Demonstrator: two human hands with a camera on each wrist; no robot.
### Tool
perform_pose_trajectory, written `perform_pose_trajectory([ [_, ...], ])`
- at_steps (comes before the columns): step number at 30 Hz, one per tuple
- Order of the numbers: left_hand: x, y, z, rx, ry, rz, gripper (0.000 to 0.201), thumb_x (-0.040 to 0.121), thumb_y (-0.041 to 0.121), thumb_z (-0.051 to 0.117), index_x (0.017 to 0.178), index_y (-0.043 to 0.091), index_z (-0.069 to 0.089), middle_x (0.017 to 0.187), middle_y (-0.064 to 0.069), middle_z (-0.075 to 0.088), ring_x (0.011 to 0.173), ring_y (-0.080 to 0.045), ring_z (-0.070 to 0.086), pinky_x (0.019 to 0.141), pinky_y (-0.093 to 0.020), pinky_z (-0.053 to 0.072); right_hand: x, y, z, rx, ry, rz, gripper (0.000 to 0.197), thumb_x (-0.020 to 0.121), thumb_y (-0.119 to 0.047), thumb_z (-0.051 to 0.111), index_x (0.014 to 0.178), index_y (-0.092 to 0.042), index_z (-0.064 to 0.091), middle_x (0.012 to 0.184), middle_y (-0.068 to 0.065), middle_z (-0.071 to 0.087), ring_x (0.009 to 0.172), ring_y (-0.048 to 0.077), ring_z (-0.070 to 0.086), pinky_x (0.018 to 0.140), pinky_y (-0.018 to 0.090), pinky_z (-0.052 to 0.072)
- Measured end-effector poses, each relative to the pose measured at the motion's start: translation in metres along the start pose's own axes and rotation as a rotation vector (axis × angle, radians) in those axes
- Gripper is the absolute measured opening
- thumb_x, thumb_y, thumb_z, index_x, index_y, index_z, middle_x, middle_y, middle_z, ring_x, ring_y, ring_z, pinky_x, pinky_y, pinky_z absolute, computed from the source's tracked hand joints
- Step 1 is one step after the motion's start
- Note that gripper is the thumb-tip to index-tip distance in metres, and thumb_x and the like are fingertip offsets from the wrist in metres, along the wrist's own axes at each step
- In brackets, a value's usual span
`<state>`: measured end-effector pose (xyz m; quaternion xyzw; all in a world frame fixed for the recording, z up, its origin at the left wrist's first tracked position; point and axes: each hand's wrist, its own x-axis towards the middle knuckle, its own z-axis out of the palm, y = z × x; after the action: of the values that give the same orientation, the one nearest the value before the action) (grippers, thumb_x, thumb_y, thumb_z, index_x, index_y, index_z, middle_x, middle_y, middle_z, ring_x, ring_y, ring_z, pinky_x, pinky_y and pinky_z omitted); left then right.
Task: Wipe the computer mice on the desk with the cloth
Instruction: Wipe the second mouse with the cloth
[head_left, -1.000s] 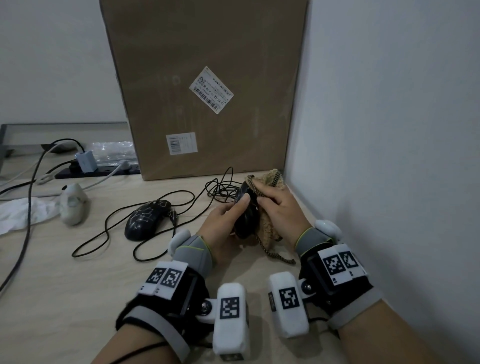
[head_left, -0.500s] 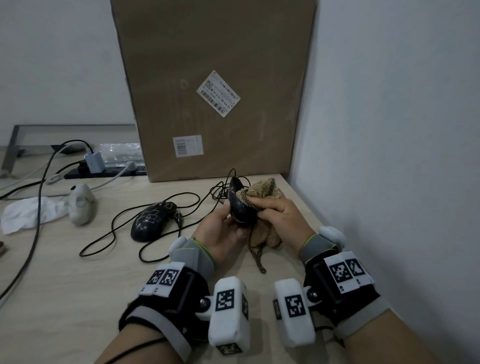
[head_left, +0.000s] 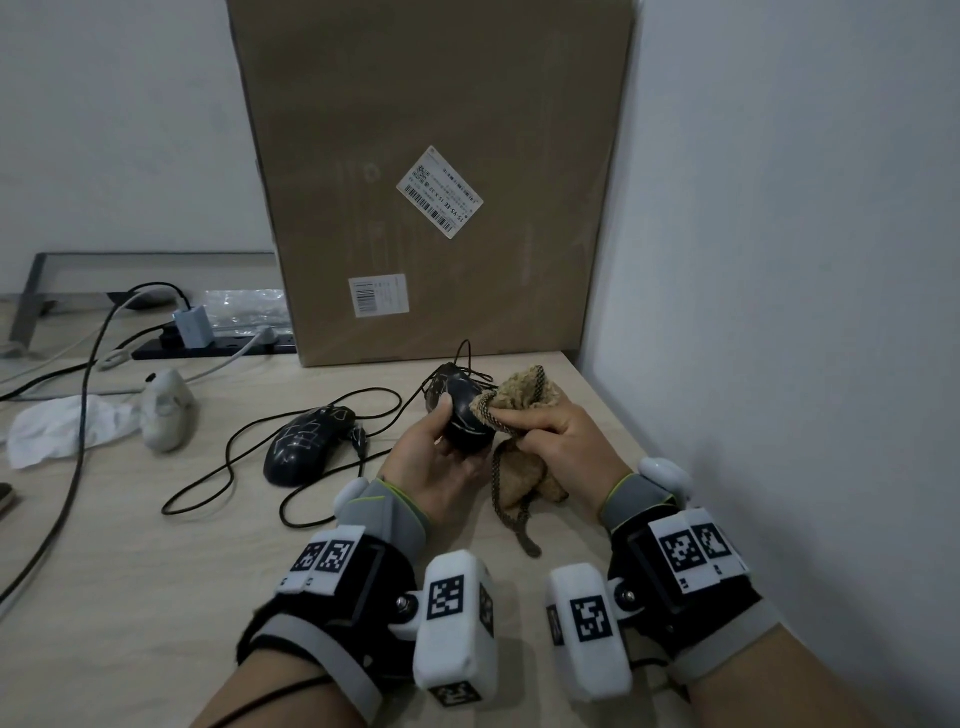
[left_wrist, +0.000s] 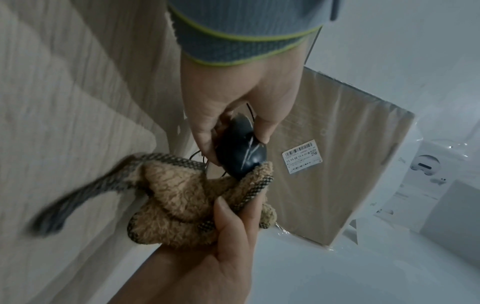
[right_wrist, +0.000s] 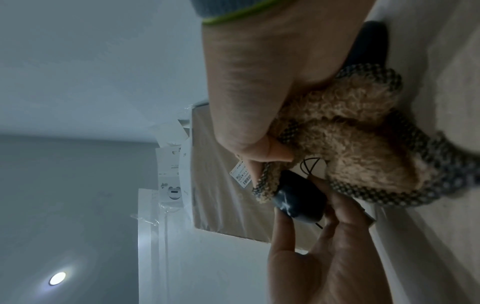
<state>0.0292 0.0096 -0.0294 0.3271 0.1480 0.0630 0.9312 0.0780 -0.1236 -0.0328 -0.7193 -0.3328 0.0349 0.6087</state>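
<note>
My left hand (head_left: 436, 452) grips a black wired mouse (head_left: 462, 410) above the desk, thumb on one side and fingers on the other (left_wrist: 241, 152). My right hand (head_left: 550, 431) holds a fuzzy tan cloth (head_left: 524, 395) with a dark checked border and presses it on the mouse's right side (right_wrist: 298, 197). The cloth's tail (head_left: 514, 514) hangs toward the desk. A second black wired mouse (head_left: 306, 441) lies on the desk left of my hands. A pale grey mouse (head_left: 166, 410) lies farther left.
A tall cardboard box (head_left: 431, 171) stands at the back against the white wall (head_left: 779, 260) on the right. Black cables (head_left: 218, 467) loop over the wooden desk (head_left: 130, 571). A power strip (head_left: 208, 343) with a charger and a white rag (head_left: 57, 431) lie at the left.
Both hands have lifted the mouse off the desk and tilted it. The cloth has shifted from the mouse's far end to its right side. The camera moved closer.
</note>
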Motion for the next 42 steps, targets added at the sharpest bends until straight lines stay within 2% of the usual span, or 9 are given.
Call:
perform_pose_trajectory([
  [6,0.008,-0.004,-0.010,0.159,-0.033,0.046,0.031,0.094,0.027,0.053,0.120,0.011,0.055,0.097,-0.009,0.064,0.083,-0.018,0.062,0.058,-0.025,0.053,0.005,0.011,0.001,-0.148,0.008,-0.011,0.055,0.076,-0.008,0.045,0.100,-0.054,0.064,0.136,0.003,0.051,0.135,0.019,0.035,0.116,0.044,0.023],
  [8,0.007,-0.005,-0.011,0.197,-0.062,0.062,0.025,0.093,0.023,0.055,0.117,0.017,0.056,0.100,-0.011,0.064,0.085,-0.022,0.063,0.055,-0.025,0.056,0.005,0.011,0.001,-0.161,0.028,0.006,0.055,0.079,-0.005,0.044,0.105,-0.050,0.063,0.140,0.005,0.044,0.133,0.016,0.038,0.117,0.037,0.022],
  [12,0.006,-0.010,-0.008,0.290,-0.129,0.081,0.030,0.090,0.017,0.058,0.120,0.017,0.059,0.101,-0.011,0.064,0.091,-0.026,0.061,0.064,-0.033,0.055,0.002,0.006,-0.004,-0.183,0.135,0.036,0.052,0.087,0.003,0.039,0.127,-0.027,0.055,0.129,-0.002,0.033,0.122,0.004,0.034,0.096,-0.004,0.017],
  [15,0.006,-0.012,-0.007,0.313,-0.186,0.078,0.035,0.089,0.011,0.057,0.124,0.015,0.058,0.096,-0.011,0.068,0.091,-0.029,0.063,0.066,-0.034,0.055,0.003,0.008,-0.006,-0.215,0.183,0.060,0.053,0.089,0.000,0.038,0.132,-0.029,0.048,0.130,-0.004,0.028,0.119,0.001,0.030,0.098,0.004,0.016],
  [20,0.005,-0.012,-0.005,0.343,-0.238,0.094,0.035,0.090,0.007,0.056,0.125,0.014,0.057,0.089,-0.010,0.072,0.078,-0.025,0.069,0.067,-0.039,0.058,0.004,0.010,-0.007,-0.251,0.207,0.090,0.054,0.090,-0.003,0.037,0.136,-0.031,0.043,0.132,-0.002,0.028,0.129,0.015,0.034,0.096,0.010,0.020],
  [26,0.009,-0.009,-0.008,0.223,-0.177,0.178,0.036,0.094,0.011,0.050,0.130,0.008,0.050,0.104,-0.013,0.067,0.087,-0.023,0.068,0.065,-0.033,0.059,0.000,0.002,-0.002,-0.158,0.081,-0.018,0.051,0.087,0.008,0.037,0.125,-0.019,0.057,0.117,-0.005,0.035,0.117,0.002,0.036,0.087,-0.011,0.016],
  [32,0.013,-0.001,-0.008,0.055,-0.144,0.165,0.037,0.100,0.022,0.040,0.128,0.000,0.050,0.104,-0.015,0.067,0.081,-0.020,0.071,0.063,-0.028,0.059,-0.002,0.006,0.007,-0.091,-0.038,-0.058,0.053,0.084,0.014,0.040,0.106,-0.025,0.067,0.115,-0.012,0.043,0.117,0.006,0.046,0.111,0.020,0.028],
  [36,0.012,0.000,-0.009,0.010,-0.110,0.043,0.050,0.100,0.036,0.036,0.134,0.001,0.047,0.123,-0.020,0.061,0.105,-0.027,0.062,0.079,-0.036,0.057,0.001,0.010,0.005,-0.136,-0.010,-0.108,0.053,0.082,0.016,0.039,0.106,-0.021,0.068,0.116,-0.010,0.043,0.118,0.010,0.047,0.112,0.023,0.028],
  [42,0.011,-0.006,-0.008,0.068,-0.193,-0.003,0.043,0.100,0.030,0.035,0.139,0.014,0.044,0.127,-0.015,0.058,0.098,-0.026,0.062,0.066,-0.039,0.059,0.006,0.016,0.004,-0.222,0.100,-0.167,0.057,0.078,0.019,0.038,0.111,-0.018,0.067,0.138,0.006,0.036,0.127,0.016,0.041,0.115,0.025,0.023],
])
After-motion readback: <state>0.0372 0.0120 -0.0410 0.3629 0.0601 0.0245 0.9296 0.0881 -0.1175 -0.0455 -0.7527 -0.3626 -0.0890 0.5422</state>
